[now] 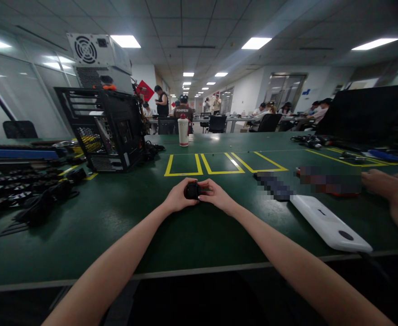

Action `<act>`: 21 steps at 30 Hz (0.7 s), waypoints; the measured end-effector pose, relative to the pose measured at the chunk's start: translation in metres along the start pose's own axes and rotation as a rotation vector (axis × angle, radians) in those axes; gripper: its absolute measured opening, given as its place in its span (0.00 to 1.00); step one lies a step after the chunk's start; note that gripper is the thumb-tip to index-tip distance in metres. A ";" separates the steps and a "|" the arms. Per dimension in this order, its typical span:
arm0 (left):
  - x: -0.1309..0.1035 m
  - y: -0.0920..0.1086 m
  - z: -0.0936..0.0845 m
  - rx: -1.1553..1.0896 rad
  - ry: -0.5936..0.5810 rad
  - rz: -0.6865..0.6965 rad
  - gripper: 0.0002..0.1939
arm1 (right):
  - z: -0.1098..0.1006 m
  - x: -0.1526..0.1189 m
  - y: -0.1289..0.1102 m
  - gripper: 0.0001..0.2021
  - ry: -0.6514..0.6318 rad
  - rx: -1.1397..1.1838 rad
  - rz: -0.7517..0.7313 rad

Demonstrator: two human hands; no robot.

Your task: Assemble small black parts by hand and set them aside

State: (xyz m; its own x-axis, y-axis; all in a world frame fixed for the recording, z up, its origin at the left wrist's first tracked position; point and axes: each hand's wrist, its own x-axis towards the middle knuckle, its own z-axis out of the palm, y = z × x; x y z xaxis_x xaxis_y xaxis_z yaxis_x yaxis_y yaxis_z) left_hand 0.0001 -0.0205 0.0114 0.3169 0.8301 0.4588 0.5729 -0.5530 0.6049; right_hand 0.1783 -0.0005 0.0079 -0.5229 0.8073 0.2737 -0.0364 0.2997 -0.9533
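Both my hands meet around a small black object (191, 191) just above the green table (199, 235). It looks dark and rounded; its exact kind is too small and dim to make out. My left hand (178, 195) wraps round its left side, with fingers over the top and thumb below. From the right, my right hand (214, 194) pinches its edge between thumb and fingertips. Beyond the hands, yellow tape outlines (183, 174) mark the table surface.
At the left stands an open black computer case (117, 127) with power supplies (99, 54) on top, beside black cables (46, 199). A white cup (183, 131) stands farther back. On the right lie a white power bank (331, 222), a blurred phone-like item (275, 185) and another person's hands (385, 183).
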 end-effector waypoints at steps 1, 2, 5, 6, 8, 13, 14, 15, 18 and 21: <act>0.000 0.000 0.000 0.002 0.002 0.000 0.32 | 0.001 0.000 0.000 0.16 0.012 -0.006 0.003; 0.000 0.000 0.000 0.003 0.004 -0.001 0.32 | 0.001 0.000 0.000 0.14 0.029 -0.009 0.004; 0.000 0.001 0.000 0.004 0.008 0.003 0.32 | 0.003 0.004 0.002 0.11 0.084 -0.008 -0.004; 0.000 0.001 -0.001 0.002 0.008 0.007 0.32 | 0.003 0.005 0.003 0.12 0.095 -0.004 0.001; 0.000 0.001 -0.001 0.001 0.005 0.011 0.32 | 0.002 0.007 0.004 0.14 0.088 0.007 0.028; 0.000 0.000 0.000 0.008 0.009 0.011 0.32 | -0.001 0.004 0.003 0.18 0.012 0.035 0.039; 0.000 0.000 0.000 0.009 0.010 0.010 0.32 | -0.001 0.003 0.002 0.19 0.007 0.025 0.036; 0.000 0.000 0.000 0.010 0.010 0.008 0.32 | -0.001 0.002 0.001 0.20 0.006 0.010 0.036; 0.000 0.001 0.000 0.013 0.003 -0.002 0.32 | 0.001 0.001 -0.001 0.17 0.026 -0.036 0.036; 0.000 0.002 -0.002 0.014 -0.003 -0.015 0.32 | 0.002 0.003 0.000 0.13 0.063 -0.080 0.022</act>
State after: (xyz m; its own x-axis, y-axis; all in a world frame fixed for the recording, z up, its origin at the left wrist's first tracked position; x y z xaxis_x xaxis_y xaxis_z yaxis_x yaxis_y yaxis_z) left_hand 0.0001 -0.0222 0.0138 0.3101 0.8388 0.4476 0.5879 -0.5392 0.6031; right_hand 0.1748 0.0007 0.0089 -0.4685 0.8435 0.2628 0.0443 0.3195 -0.9466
